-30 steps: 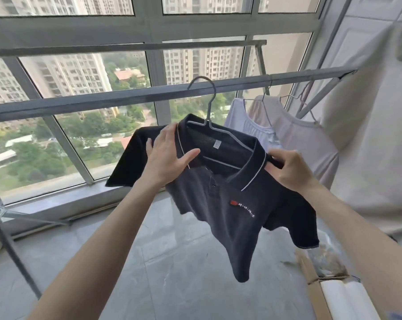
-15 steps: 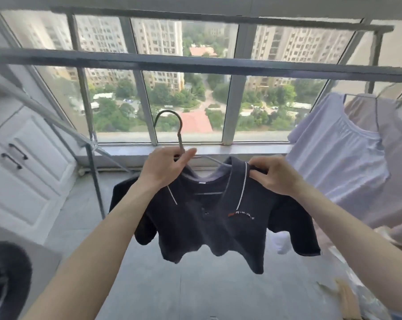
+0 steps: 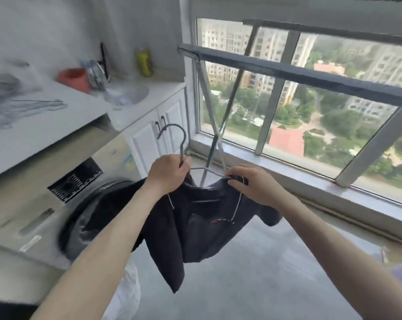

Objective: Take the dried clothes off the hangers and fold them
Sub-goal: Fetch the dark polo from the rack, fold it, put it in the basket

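Note:
A dark polo shirt [image 3: 195,229] with a white-trimmed collar and a small red chest logo hangs from a grey metal hanger [image 3: 182,140] in mid-air, off the rail. My left hand [image 3: 166,174] grips the hanger's neck just below the hook, together with the shirt's left shoulder. My right hand [image 3: 253,184] pinches the collar and right shoulder, where the hanger's arm pokes out. The shirt's lower body droops over the floor.
The dark drying rail [image 3: 311,75] crosses in front of the window at right. A washing machine [image 3: 63,211] stands at left under a white counter [image 3: 56,118] with several loose hangers [image 3: 17,107]. White cabinet doors [image 3: 158,135] are behind. Grey tiled floor [image 3: 264,273] lies below.
I have turned left, away from the rail, carrying the shirt and hanger with both hands. The other hanging clothes have left the view; the washing machine and counter have come in.

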